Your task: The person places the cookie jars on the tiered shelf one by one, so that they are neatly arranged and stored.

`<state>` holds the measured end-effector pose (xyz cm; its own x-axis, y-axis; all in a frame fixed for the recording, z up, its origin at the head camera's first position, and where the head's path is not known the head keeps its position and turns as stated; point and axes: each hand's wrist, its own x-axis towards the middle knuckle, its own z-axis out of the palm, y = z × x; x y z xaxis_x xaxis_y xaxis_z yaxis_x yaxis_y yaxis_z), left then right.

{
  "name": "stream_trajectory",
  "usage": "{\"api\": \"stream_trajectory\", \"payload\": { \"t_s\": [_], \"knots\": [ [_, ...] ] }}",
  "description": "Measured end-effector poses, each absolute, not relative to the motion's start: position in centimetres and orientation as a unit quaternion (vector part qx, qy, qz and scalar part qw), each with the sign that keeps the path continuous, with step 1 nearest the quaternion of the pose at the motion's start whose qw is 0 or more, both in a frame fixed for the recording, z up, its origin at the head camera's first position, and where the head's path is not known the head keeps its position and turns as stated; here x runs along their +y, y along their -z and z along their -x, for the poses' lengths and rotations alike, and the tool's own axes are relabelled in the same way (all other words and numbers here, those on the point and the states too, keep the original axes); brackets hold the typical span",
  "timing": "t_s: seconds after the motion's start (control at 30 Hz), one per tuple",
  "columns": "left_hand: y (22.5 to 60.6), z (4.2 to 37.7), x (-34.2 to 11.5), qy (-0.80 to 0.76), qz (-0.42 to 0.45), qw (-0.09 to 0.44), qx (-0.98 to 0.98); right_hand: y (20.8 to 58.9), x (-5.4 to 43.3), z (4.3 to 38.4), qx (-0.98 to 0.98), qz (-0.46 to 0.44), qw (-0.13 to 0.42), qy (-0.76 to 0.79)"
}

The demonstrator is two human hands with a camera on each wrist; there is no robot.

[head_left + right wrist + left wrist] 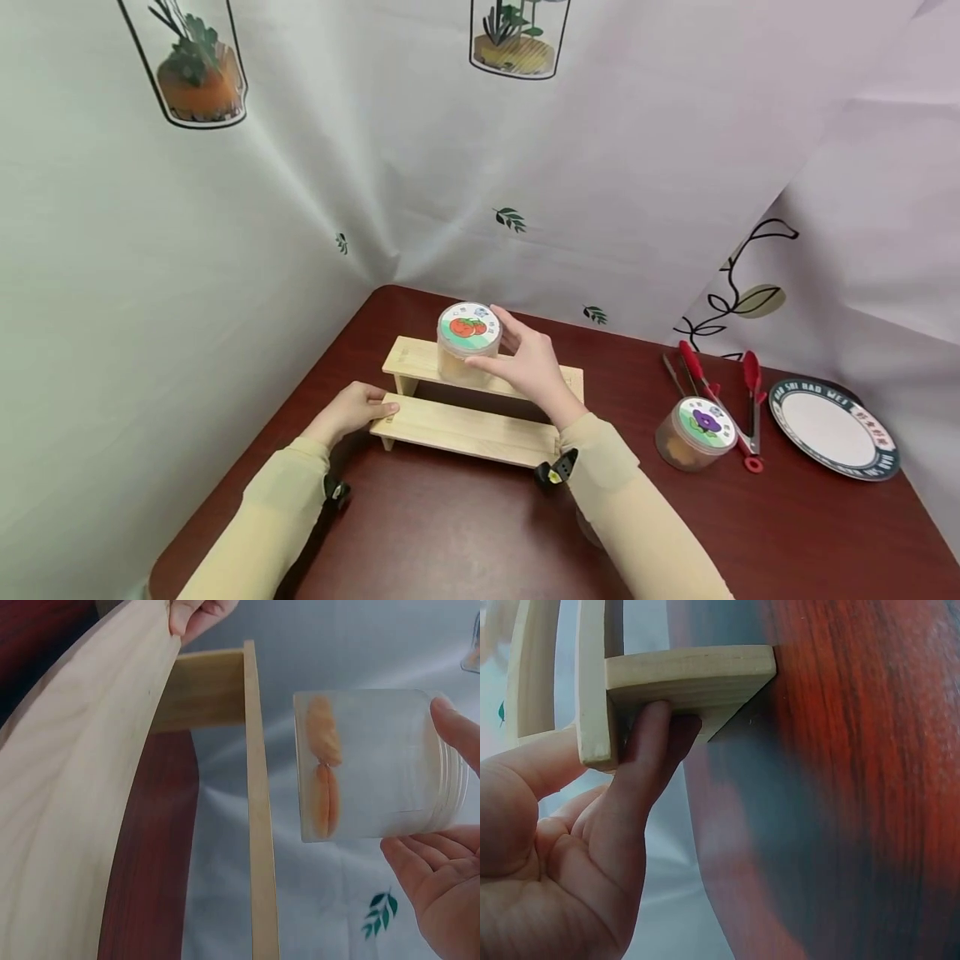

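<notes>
A two-step wooden shelf (465,423) stands on the dark red table. My left hand (354,410) grips the left end of its lower step, thumb on top and fingers underneath, as the left wrist view shows. In my right hand (531,358) is a clear round jar (467,343) with a tomato picture on its lid, pinched between thumb and fingers near the lid. In the right wrist view the jar (367,765) has a gap between its base and the upper step (259,810); orange pieces lie at its bottom.
To the right stands another lidded jar (693,435) with a purple flower picture. Behind it lie red-handled tongs (752,392), beside a white plate (825,427) with a dark patterned rim. Partly hidden under my right forearm is another round container (588,530). White printed cloth (450,167) hangs behind the table.
</notes>
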<state>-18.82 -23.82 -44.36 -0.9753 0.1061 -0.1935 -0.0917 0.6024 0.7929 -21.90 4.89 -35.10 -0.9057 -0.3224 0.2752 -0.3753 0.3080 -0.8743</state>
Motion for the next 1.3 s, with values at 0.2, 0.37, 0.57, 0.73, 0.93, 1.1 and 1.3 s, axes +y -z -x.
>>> {"api": "stream_trajectory", "payload": {
  "t_s": [0.2, 0.37, 0.57, 0.73, 0.93, 1.1, 1.3],
  "knots": [
    [44.2, 18.9, -23.7, -0.427, -0.003, 0.105, 0.898, 34.9, 3.1, 22.8, -0.811, -0.219, 0.034, -0.541],
    [44.4, 18.7, -23.5, -0.430, -0.003, 0.111, 0.896, 35.4, 2.3, 23.1, -0.825, -0.211, 0.027, -0.524],
    [44.6, 18.7, -23.4, -0.432, -0.001, 0.113, 0.895, 36.2, 2.4, 22.9, -0.817, -0.197, 0.016, -0.541],
    [44.6, 18.8, -23.7, -0.425, -0.001, 0.109, 0.899, 36.4, 2.2, 22.7, -0.814, -0.191, 0.017, -0.548],
    [44.4, 18.8, -23.9, -0.420, -0.006, 0.104, 0.901, 36.5, 2.5, 22.5, -0.819, -0.208, 0.037, -0.533],
    [44.3, 18.8, -23.9, -0.424, -0.008, 0.106, 0.899, 36.0, 3.2, 22.4, -0.810, -0.212, 0.056, -0.544],
    [44.2, 18.9, -23.8, -0.429, -0.011, 0.117, 0.895, 35.5, 4.6, 21.8, -0.800, -0.207, 0.038, -0.562]
  ]
}}
